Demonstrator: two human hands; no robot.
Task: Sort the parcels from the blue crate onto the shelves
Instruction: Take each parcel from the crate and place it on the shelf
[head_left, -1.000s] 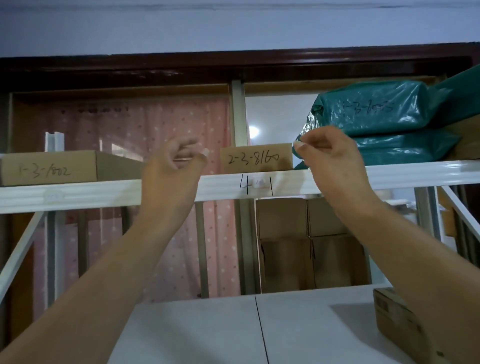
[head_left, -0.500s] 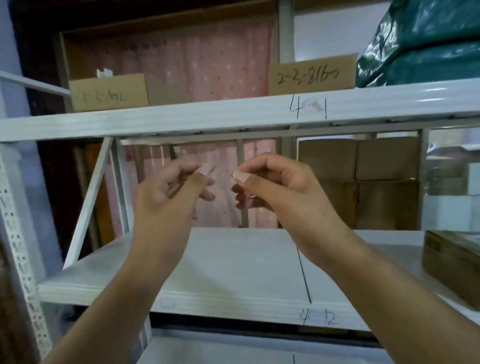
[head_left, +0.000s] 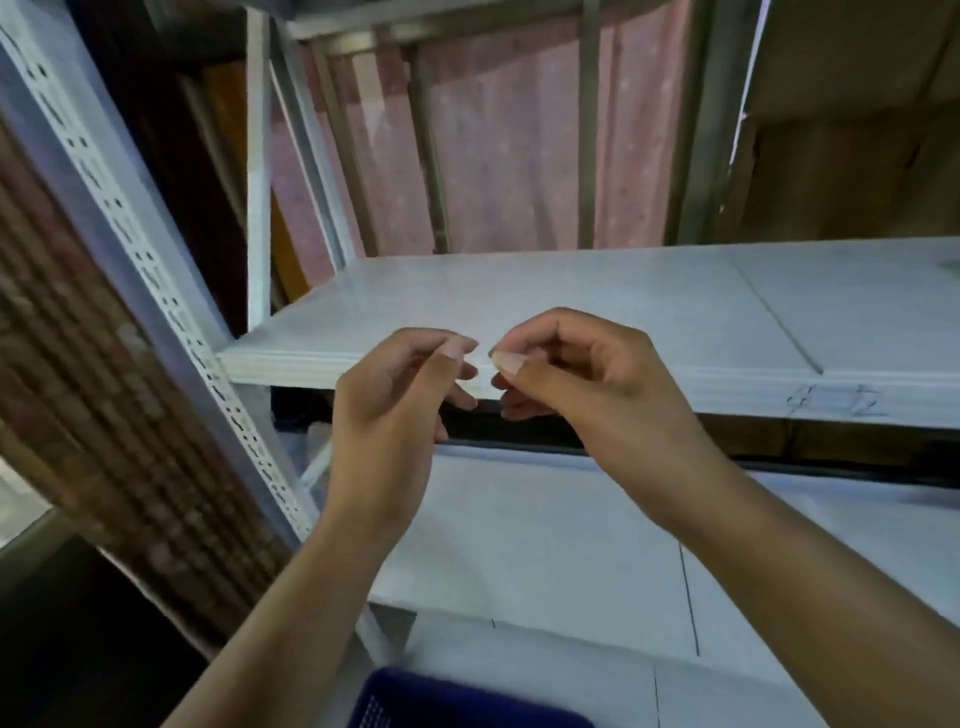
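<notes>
a: how many hands can you see?
b: two. the left hand (head_left: 389, 405) and the right hand (head_left: 592, 384). they are up in front of the shelves, side by side.
a: are they touching?
b: very near, thumb tip by thumb tip, but with a tiny gap between them.
a: are they wide open?
b: no. the fingers on both are curled in, with the thumbs out over them. i see nothing held in either one.
a: how many shelves?
b: two white ones. the upper shelf (head_left: 571, 296) is right behind the hands, and a faint "4 2" (head_left: 836, 402) is written on its front edge. the lower shelf (head_left: 545, 545) is under the arms.
a: where is the blue crate?
b: one blue crate (head_left: 457, 701), at the very bottom. only a corner shows, so i cannot tell what is in it.
a: any parcels?
b: brown boxes (head_left: 857, 130) in the top right, behind the shelves. too blurry to count.
a: what else?
b: one white post with holes (head_left: 156, 291) on the left, and one pink curtain (head_left: 519, 156) at the back.
</notes>
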